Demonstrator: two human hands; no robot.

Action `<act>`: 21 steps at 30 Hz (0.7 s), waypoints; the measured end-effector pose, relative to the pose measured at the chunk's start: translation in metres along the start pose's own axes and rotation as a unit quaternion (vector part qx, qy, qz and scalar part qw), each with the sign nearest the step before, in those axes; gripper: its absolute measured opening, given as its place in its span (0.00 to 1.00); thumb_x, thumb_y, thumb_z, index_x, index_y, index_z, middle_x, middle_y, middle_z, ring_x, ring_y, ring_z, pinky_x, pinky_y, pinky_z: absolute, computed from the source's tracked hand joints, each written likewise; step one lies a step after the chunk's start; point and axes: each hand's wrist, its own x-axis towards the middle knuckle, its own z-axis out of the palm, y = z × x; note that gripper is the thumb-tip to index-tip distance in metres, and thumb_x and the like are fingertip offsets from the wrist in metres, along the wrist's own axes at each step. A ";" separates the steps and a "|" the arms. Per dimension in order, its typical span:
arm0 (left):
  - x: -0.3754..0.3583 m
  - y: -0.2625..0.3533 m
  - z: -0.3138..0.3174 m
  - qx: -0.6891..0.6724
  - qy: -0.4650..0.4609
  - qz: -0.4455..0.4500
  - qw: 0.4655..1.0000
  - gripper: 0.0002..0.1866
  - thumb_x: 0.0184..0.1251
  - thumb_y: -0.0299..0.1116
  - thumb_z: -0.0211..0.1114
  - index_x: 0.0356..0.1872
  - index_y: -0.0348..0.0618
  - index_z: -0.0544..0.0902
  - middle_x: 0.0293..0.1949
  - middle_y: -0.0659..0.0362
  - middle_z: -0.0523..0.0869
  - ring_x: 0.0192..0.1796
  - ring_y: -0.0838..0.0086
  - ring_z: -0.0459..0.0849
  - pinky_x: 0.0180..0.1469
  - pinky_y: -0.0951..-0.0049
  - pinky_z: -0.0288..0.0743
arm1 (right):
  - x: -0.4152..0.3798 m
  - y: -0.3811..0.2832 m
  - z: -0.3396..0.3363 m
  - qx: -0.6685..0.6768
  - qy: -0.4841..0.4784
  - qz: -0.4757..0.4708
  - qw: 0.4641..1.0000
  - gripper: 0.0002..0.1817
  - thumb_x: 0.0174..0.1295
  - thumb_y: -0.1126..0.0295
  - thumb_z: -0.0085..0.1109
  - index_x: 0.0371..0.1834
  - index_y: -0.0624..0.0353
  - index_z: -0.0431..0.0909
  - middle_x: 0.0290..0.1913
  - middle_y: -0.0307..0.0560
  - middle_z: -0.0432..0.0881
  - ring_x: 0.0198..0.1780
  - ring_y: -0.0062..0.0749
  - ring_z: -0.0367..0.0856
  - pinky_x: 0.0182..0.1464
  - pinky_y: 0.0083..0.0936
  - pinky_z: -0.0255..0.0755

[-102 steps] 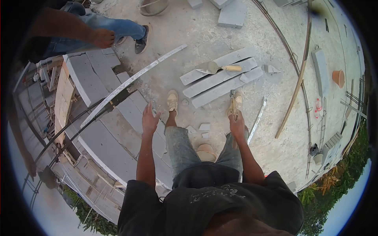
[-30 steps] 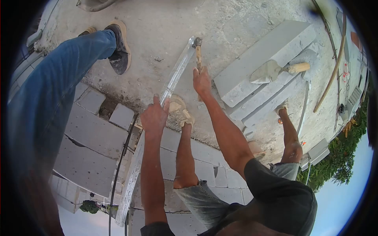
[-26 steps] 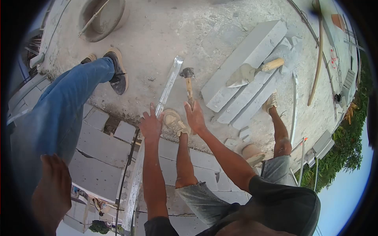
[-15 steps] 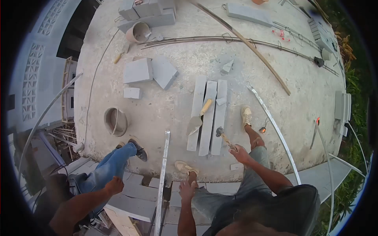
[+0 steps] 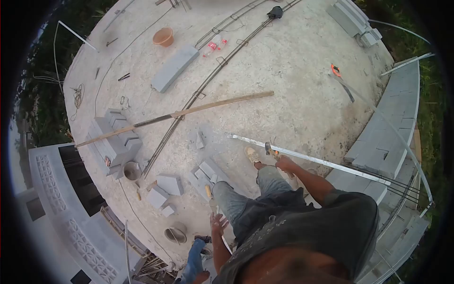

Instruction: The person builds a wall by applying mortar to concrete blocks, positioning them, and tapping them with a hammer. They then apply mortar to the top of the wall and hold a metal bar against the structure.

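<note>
My right hand [image 5: 284, 164] is closed round a hammer [image 5: 268, 147], its head pointing away from me and overlapping a long silver metal bar [image 5: 312, 158] in this view. My left hand [image 5: 217, 223] hangs beside my left leg, fingers apart, with nothing in it. Just beyond that hand lies a trowel with a yellow handle [image 5: 208, 190]. It rests on long grey blocks [image 5: 215, 170], which are partly hidden behind my leg.
A co-worker's jeans leg [image 5: 195, 260] is at my lower left, near a round bucket [image 5: 176, 233]. A wooden plank [image 5: 222, 102] crosses tied steel bars [image 5: 196, 94]. An orange-handled saw [image 5: 336, 71] lies to the right, before a block wall [image 5: 388, 137] at the slab's edge.
My view has swung to the right, bringing the saw and block wall further in. The hammer, still in my right hand, has moved away from the long blocks to over the metal bar.
</note>
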 end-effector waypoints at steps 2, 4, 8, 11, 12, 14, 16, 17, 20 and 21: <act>0.012 0.061 0.017 0.034 -0.030 0.008 0.999 0.35 0.78 0.51 0.53 0.81 0.58 0.54 0.68 0.48 0.77 0.58 0.45 0.83 0.60 0.39 0.75 | 0.001 0.005 -0.017 0.003 0.001 0.002 1.000 0.23 0.59 0.52 0.61 0.24 0.66 0.81 0.19 0.51 0.80 0.22 0.43 0.82 0.28 0.41 0.77; 0.026 0.129 0.061 0.050 -0.096 0.023 0.994 0.34 0.79 0.52 0.51 0.80 0.54 0.58 0.66 0.48 0.79 0.58 0.48 0.83 0.61 0.41 0.75 | 0.018 0.005 -0.040 -0.013 0.043 -0.023 0.999 0.23 0.61 0.51 0.61 0.38 0.64 0.82 0.27 0.56 0.84 0.29 0.49 0.85 0.35 0.44 0.78; 0.009 0.241 0.150 0.050 -0.193 0.001 0.980 0.31 0.79 0.55 0.49 0.73 0.45 0.71 0.61 0.48 0.84 0.58 0.54 0.84 0.63 0.49 0.76 | 0.014 -0.054 -0.105 -0.011 0.206 -0.094 0.974 0.27 0.64 0.50 0.62 0.59 0.57 0.77 0.38 0.63 0.86 0.42 0.56 0.87 0.45 0.49 0.78; 0.036 0.318 0.165 0.145 -0.213 -0.027 0.966 0.31 0.78 0.53 0.50 0.71 0.43 0.74 0.57 0.50 0.87 0.57 0.61 0.85 0.62 0.56 0.77 | -0.019 -0.124 -0.185 0.059 0.252 -0.130 0.957 0.28 0.65 0.52 0.64 0.63 0.56 0.73 0.38 0.61 0.85 0.43 0.56 0.86 0.46 0.47 0.77; 0.123 0.330 0.143 0.205 -0.233 -0.001 0.951 0.31 0.77 0.52 0.52 0.73 0.45 0.71 0.59 0.50 0.86 0.58 0.61 0.85 0.61 0.55 0.77 | -0.017 -0.145 -0.206 0.086 0.266 -0.147 0.949 0.28 0.66 0.54 0.65 0.64 0.56 0.73 0.38 0.60 0.85 0.43 0.56 0.86 0.45 0.46 0.77; 0.241 0.371 0.122 0.319 -0.264 0.058 0.908 0.33 0.76 0.51 0.55 0.77 0.49 0.66 0.63 0.51 0.83 0.59 0.61 0.84 0.60 0.53 0.76 | 0.002 -0.191 -0.243 0.129 0.281 -0.169 0.936 0.27 0.66 0.56 0.65 0.64 0.56 0.74 0.36 0.59 0.85 0.41 0.54 0.86 0.43 0.43 0.76; 0.128 0.475 0.205 0.314 -0.141 0.037 0.938 0.40 0.73 0.49 0.60 0.82 0.58 0.53 0.69 0.50 0.78 0.61 0.55 0.82 0.59 0.46 0.74 | 0.027 -0.238 -0.290 0.195 0.323 -0.197 0.905 0.25 0.67 0.56 0.64 0.62 0.58 0.76 0.35 0.58 0.84 0.39 0.49 0.86 0.41 0.39 0.76; 0.120 0.513 0.229 0.308 -0.163 0.064 0.935 0.46 0.71 0.50 0.64 0.83 0.62 0.47 0.74 0.51 0.71 0.62 0.46 0.79 0.59 0.38 0.72 | 0.045 -0.252 -0.316 0.195 0.328 -0.188 0.905 0.25 0.67 0.56 0.65 0.61 0.58 0.76 0.36 0.58 0.85 0.39 0.50 0.86 0.41 0.39 0.76; 0.079 0.598 0.304 0.295 -0.287 0.164 0.896 0.50 0.67 0.56 0.69 0.83 0.57 0.49 0.76 0.45 0.65 0.70 0.40 0.72 0.61 0.31 0.71 | 0.086 -0.263 -0.348 0.208 0.335 -0.156 0.906 0.25 0.66 0.55 0.65 0.60 0.59 0.77 0.38 0.59 0.85 0.40 0.52 0.86 0.42 0.40 0.76; 0.077 0.603 0.325 0.373 -0.285 0.152 0.870 0.50 0.66 0.56 0.69 0.82 0.56 0.50 0.76 0.45 0.66 0.71 0.41 0.72 0.62 0.33 0.71 | 0.109 -0.240 -0.357 0.196 0.356 -0.156 0.900 0.25 0.65 0.54 0.65 0.60 0.59 0.78 0.39 0.60 0.86 0.41 0.53 0.86 0.43 0.40 0.76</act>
